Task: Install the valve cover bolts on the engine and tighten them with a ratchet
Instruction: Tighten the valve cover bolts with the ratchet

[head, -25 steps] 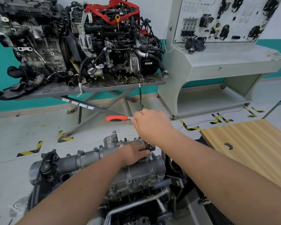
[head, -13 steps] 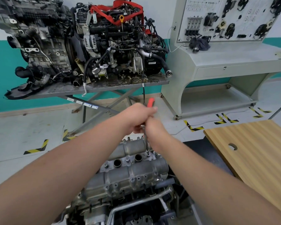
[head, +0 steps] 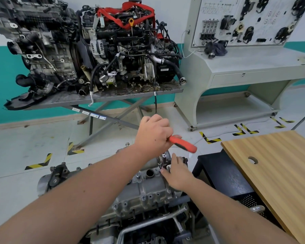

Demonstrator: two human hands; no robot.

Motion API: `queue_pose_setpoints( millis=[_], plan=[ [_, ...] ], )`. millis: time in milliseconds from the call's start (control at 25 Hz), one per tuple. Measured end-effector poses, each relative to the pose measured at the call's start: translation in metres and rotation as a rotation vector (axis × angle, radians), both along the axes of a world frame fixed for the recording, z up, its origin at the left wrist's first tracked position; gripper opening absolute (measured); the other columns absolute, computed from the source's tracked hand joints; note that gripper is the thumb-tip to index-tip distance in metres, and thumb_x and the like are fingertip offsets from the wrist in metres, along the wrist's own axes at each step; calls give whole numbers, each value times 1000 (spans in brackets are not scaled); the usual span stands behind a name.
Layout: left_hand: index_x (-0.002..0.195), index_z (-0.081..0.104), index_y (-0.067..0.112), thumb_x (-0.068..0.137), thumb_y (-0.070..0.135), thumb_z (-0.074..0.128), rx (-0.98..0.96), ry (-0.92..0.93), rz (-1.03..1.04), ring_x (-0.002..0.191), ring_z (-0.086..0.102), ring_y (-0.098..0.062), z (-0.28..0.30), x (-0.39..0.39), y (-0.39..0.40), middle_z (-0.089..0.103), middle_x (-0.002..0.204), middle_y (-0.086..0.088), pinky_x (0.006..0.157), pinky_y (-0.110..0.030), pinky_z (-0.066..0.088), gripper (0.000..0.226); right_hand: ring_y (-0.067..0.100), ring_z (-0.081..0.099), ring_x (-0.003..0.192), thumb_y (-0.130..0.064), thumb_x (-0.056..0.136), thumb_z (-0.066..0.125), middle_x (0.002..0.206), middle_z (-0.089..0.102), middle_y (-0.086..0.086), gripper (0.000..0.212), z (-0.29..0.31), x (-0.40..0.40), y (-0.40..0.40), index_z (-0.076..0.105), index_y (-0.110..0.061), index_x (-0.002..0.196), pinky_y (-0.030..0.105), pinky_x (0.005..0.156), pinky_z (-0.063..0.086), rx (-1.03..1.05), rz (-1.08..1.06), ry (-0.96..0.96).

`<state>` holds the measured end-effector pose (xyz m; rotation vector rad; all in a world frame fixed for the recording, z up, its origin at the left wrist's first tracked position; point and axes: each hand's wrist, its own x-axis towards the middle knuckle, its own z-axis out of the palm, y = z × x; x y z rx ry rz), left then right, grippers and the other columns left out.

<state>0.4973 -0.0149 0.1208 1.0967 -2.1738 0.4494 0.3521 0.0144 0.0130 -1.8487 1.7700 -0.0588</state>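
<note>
Orange-handled ratchet [head: 182, 144] sits in our left hand [head: 153, 136], fist wrapped round the grip, handle pointing right, above the grey cast-aluminium valve cover [head: 148, 189] on the engine low centre. Our right hand [head: 179, 173] rests on the cover's far end, fingers loosely extended near the socket extension; whether they hold a bolt, we cannot tell.

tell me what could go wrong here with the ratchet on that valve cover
1. The right hand lies on the valve cover beside the extension; a slip could pinch its fingers.
2. The left hand grips the ratchet near its head, not the handle's end, so control may be poor.
3. The open hole nearby could swallow a dropped bolt.
</note>
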Motion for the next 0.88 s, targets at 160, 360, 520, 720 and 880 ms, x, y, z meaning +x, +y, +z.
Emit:
queue_pose_setpoints(
  millis=[160,360,520,720,880],
  plan=[
    [72,59,5,91,40,61,316,531,-218,110,50,-24,-23,-15,7,60,97,-8,96,-41,43,40,34,49,128,-57,98,41,149,38,16,82,-3,1,-2,2,-15,157,49,103,45,42,7,-14],
    [93,70,22,99,37,46,609,1248,-157,106,65,-5,-25,-45,19,70,107,14,90,-29,50,29,32,61,108,-65,92,39,126,56,12,83,0,3,2,2,-24,154,49,90,52,-32,1,33],
    [109,57,10,102,28,51,1045,1863,-220,76,72,-21,-10,-48,6,75,88,-3,67,-29,49,20,31,57,112,-80,83,29,131,50,11,93,-6,-1,4,-11,-34,154,46,88,51,-117,53,70],
    [99,52,13,101,21,52,1246,1615,-27,45,57,-14,9,-28,-3,61,55,2,58,-30,44,8,28,47,129,-102,60,24,142,42,3,120,-11,-2,3,-14,-38,154,45,93,48,-117,90,89],
    [93,53,16,97,16,52,1447,878,-17,49,63,-15,30,-20,0,61,52,6,54,-23,45,4,26,41,133,-102,59,22,145,38,0,121,-8,-2,1,-16,-37,153,47,94,46,-142,143,135]
  ],
)
